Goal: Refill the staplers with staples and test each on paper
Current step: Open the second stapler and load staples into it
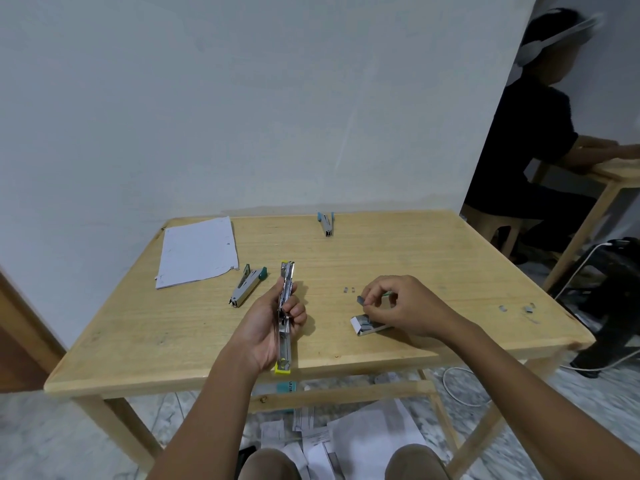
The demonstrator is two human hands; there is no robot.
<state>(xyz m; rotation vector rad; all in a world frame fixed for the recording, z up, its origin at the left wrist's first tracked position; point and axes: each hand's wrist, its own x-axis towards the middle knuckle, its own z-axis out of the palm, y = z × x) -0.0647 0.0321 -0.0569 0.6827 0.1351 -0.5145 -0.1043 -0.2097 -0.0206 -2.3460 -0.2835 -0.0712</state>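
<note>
My left hand (277, 317) grips a yellow stapler (284, 320) swung open, its metal staple channel pointing away over the wooden table (398, 258). My right hand (398, 303) pinches a short strip of staples (361, 300) just above a small white staple box (367, 326) lying on the table. A green stapler (246, 285) lies open to the left of my left hand. A blue stapler (326, 224) sits near the far edge. A stack of white paper (199, 251) lies at the far left corner.
Loose staple bits (349, 289) lie beyond my right hand and more (516, 309) near the right edge. Papers and packaging (346, 438) litter the floor under the table. Another person (533, 140) sits at a second table on the right; cables and a dark stool (609, 289) stand there.
</note>
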